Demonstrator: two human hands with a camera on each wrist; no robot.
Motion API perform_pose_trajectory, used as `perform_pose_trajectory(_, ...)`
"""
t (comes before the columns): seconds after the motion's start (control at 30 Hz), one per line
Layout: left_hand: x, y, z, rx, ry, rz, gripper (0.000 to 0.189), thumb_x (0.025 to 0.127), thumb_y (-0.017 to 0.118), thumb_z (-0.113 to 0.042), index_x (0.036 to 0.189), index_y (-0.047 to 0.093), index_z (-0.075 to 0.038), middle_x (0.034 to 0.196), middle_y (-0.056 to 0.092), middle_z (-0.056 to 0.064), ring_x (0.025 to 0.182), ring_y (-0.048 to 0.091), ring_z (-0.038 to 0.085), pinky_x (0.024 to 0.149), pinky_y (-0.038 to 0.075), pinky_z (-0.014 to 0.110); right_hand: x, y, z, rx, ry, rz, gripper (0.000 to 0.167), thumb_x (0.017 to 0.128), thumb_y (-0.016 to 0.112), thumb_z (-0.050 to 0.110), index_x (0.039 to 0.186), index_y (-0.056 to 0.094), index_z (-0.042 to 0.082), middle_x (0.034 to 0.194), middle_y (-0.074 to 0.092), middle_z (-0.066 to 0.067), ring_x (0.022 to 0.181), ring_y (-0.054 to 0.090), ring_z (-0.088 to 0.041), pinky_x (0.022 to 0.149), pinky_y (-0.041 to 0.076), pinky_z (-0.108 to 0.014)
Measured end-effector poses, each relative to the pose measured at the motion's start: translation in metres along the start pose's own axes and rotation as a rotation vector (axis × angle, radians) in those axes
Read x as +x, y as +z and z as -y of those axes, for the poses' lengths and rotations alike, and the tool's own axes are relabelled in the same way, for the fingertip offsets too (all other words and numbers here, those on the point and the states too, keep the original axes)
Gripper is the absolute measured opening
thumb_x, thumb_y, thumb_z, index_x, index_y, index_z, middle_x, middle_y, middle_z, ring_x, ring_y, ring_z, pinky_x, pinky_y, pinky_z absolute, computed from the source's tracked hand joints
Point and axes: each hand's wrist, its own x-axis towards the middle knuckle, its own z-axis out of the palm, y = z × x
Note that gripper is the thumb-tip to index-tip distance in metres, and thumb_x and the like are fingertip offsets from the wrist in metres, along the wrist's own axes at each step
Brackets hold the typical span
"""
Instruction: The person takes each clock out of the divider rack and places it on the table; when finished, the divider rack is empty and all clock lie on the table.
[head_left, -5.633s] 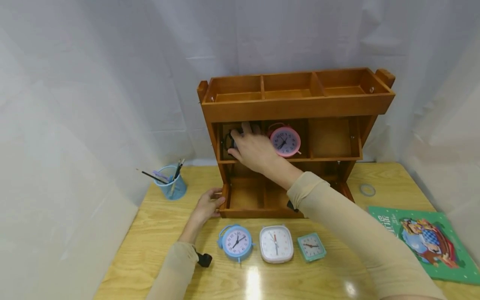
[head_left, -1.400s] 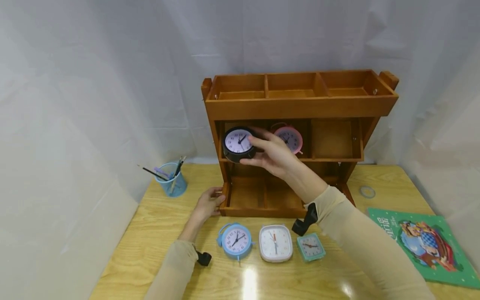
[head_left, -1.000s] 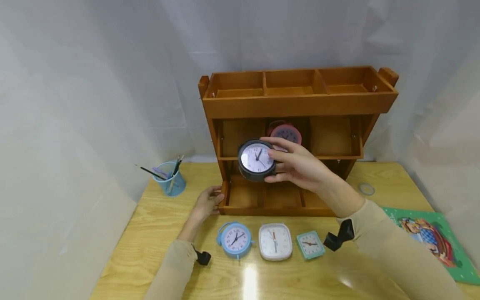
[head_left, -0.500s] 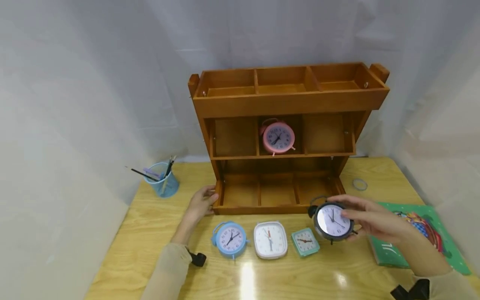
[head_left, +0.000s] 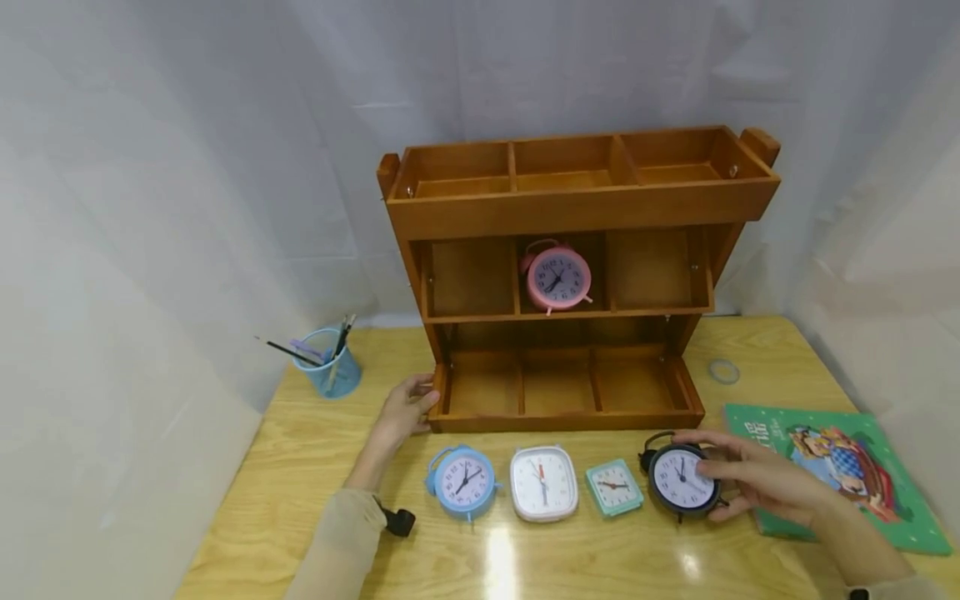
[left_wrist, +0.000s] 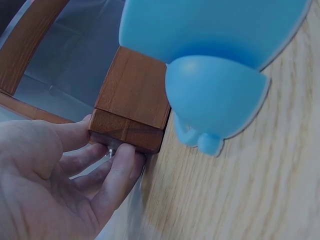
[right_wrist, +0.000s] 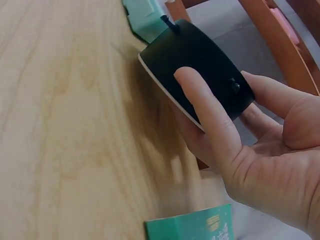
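My right hand [head_left: 772,479] grips a round black alarm clock [head_left: 682,479] by its right side, low over the table to the right of a small mint-green clock [head_left: 615,487]. In the right wrist view, my fingers and thumb curl about the clock's black casing [right_wrist: 200,65]. My left hand [head_left: 401,410] holds the lower left corner of a three-tier wooden shelf [head_left: 566,422]; the left wrist view shows its fingertips around the wooden end block [left_wrist: 127,127]. A pink alarm clock [head_left: 558,277] stands in the middle tier's centre compartment.
A blue alarm clock [head_left: 465,482] and a white square clock [head_left: 543,483] line up with the mint-green one before the shelf. A blue pen cup [head_left: 337,377] stands left. A green book [head_left: 847,475] and a tape ring [head_left: 723,372] lie right.
My right hand has taken the black alarm clock out of the middle tier's left compartment and brought it down to the front right. The left hand has stayed on the shelf corner.
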Motion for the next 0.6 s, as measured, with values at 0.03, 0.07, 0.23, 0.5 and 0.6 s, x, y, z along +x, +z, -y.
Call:
perform_pose_trajectory(0.03, 0.000, 0.000, 0.000, -0.001, 0.000, -0.001, 0.047, 0.110, 0.057, -0.014, 0.155, 0.048, -0.002, 0.148, 0.052, 0.029, 0.129, 0.061, 0.042, 0.081, 0.064, 0.039, 0.000, 0.000, -0.001, -0.008, -0.001, -0.008, 0.049, 0.114, 0.042, 0.013, 0.162, 0.041, 0.025, 0.145, 0.044, 0.004, 0.115, 0.067, -0.028, 0.091, 0.063, -0.053)
perform_pose_trajectory(0.07, 0.000, 0.000, -0.001, 0.000, 0.001, -0.002, 0.047, 0.110, 0.057, -0.013, 0.154, 0.048, -0.002, 0.148, 0.052, 0.029, 0.128, 0.061, 0.042, 0.081, 0.064, 0.039, 0.000, 0.000, -0.002, -0.017, -0.003, -0.018, 0.049, 0.114, 0.043, 0.013, 0.162, 0.041, 0.025, 0.145, 0.044, 0.006, 0.116, 0.066, -0.029, 0.091, 0.063, -0.054)
perform_pose_trajectory(0.23, 0.001, 0.001, -0.001, 0.008, 0.004, 0.001, 0.046, 0.110, 0.056, -0.013, 0.154, 0.049, -0.003, 0.148, 0.052, 0.029, 0.130, 0.061, 0.043, 0.083, 0.065, 0.042, -0.002, 0.003, -0.005, -0.097, 0.030, -0.108, 0.049, 0.113, 0.048, 0.019, 0.161, 0.042, 0.026, 0.143, 0.048, 0.007, 0.114, 0.068, -0.030, 0.089, 0.064, -0.055)
perform_pose_trajectory(0.5, 0.001, 0.001, -0.002, 0.017, -0.006, -0.005, 0.046, 0.110, 0.056, -0.012, 0.154, 0.049, -0.003, 0.148, 0.053, 0.029, 0.129, 0.061, 0.042, 0.080, 0.063, 0.038, 0.001, 0.020, 0.000, -0.531, 0.027, -0.329, 0.067, 0.106, 0.065, 0.026, 0.162, 0.036, 0.004, 0.154, 0.041, -0.039, 0.119, 0.063, -0.038, 0.082, 0.063, -0.045)
perform_pose_trajectory(0.6, 0.000, 0.001, -0.001, 0.014, -0.010, -0.006, 0.046, 0.110, 0.056, -0.012, 0.154, 0.049, -0.003, 0.148, 0.053, 0.028, 0.129, 0.061, 0.041, 0.079, 0.063, 0.036, 0.003, 0.026, 0.002, -0.712, -0.031, -0.376, 0.066, 0.103, 0.069, 0.021, 0.157, 0.041, -0.004, 0.147, 0.051, -0.040, 0.121, 0.063, -0.048, 0.083, 0.061, -0.042)
